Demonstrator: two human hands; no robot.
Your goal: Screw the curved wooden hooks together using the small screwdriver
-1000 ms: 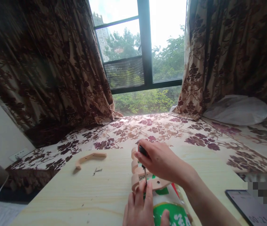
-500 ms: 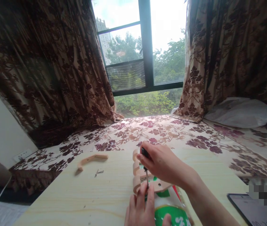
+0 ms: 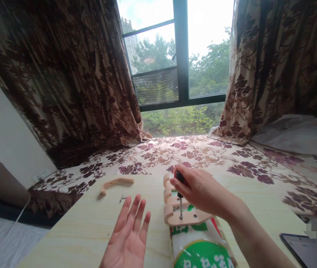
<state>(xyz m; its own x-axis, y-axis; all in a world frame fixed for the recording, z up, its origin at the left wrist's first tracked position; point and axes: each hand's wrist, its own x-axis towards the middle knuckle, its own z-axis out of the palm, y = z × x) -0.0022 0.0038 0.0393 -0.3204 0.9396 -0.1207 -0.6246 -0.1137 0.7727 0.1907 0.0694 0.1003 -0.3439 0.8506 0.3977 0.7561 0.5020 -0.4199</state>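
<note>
My right hand (image 3: pixel 193 186) is closed around the black handle of a screwdriver (image 3: pixel 180 203). Its shaft points down, with the tip at a hole in the nearest curved wooden piece (image 3: pixel 184 219). Several such wooden hooks lie side by side across a green and white plastic bag (image 3: pixel 200 247) with printed characters. My left hand (image 3: pixel 132 234) is held palm up to the left of the bag, fingers stretched and nothing in it. Just beyond its fingertips lie a few small screws (image 3: pixel 123 198). Another wooden hook (image 3: pixel 116 183) rests apart at the far left.
All this is on a pale wooden table (image 3: pixel 77 227). A phone or tablet (image 3: pixel 300 247) lies at the right edge, partly blurred out. Behind are a flower-patterned cloth surface (image 3: pixel 192 152), curtains, a window, and a whitish plastic bag (image 3: pixel 298 134) at the right.
My left hand has let go of the nearest wooden hook and moved left, turning palm up and opening. My right hand keeps the screwdriver upright on the hook. The view has shifted slightly.
</note>
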